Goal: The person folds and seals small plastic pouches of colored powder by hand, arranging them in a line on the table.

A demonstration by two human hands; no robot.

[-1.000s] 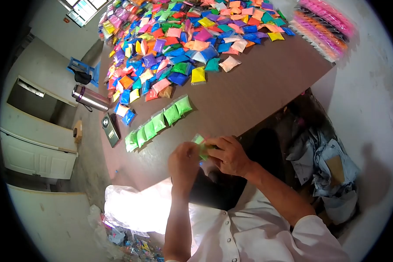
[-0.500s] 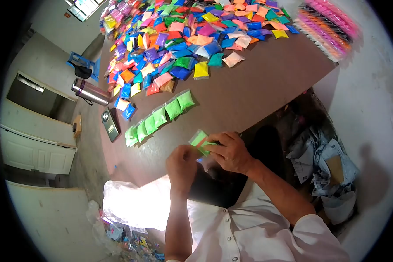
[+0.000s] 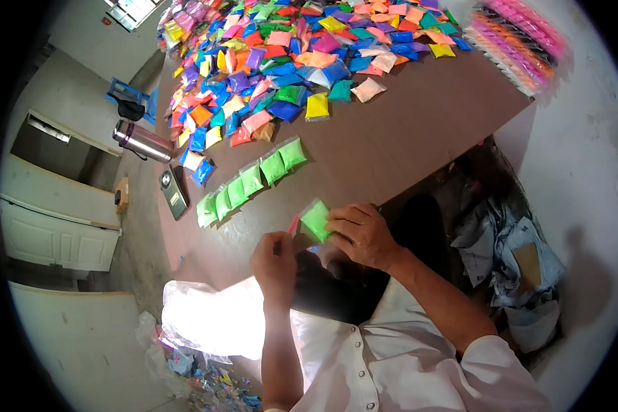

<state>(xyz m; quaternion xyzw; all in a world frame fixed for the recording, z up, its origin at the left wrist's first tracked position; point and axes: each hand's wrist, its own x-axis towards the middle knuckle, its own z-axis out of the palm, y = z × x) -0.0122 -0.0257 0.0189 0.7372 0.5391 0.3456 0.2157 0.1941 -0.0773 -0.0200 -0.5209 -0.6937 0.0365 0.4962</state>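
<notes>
My right hand (image 3: 365, 237) pinches the right edge of a small clear packet with bright green filling (image 3: 315, 220), just off the table's near edge. To its left, my left hand (image 3: 275, 266) is closed on a thin red strip (image 3: 294, 224) that sticks up from the fingertips, apart from the packet. Ahead of both hands, a slanting row of similar green packets (image 3: 251, 180) lies on the brown table, edges touching or overlapping.
A large heap of multicoloured packets (image 3: 275, 75) covers the table's far side. At the left edge are a phone (image 3: 174, 194) and a steel flask (image 3: 144, 142). Bundled pink and orange items (image 3: 515, 41) lie far right. Crumpled bags (image 3: 511, 261) fill a space below right.
The red strip was lying across the green packet and is now off it, in my left hand, which has moved left and slightly down. My right hand still holds the packet.
</notes>
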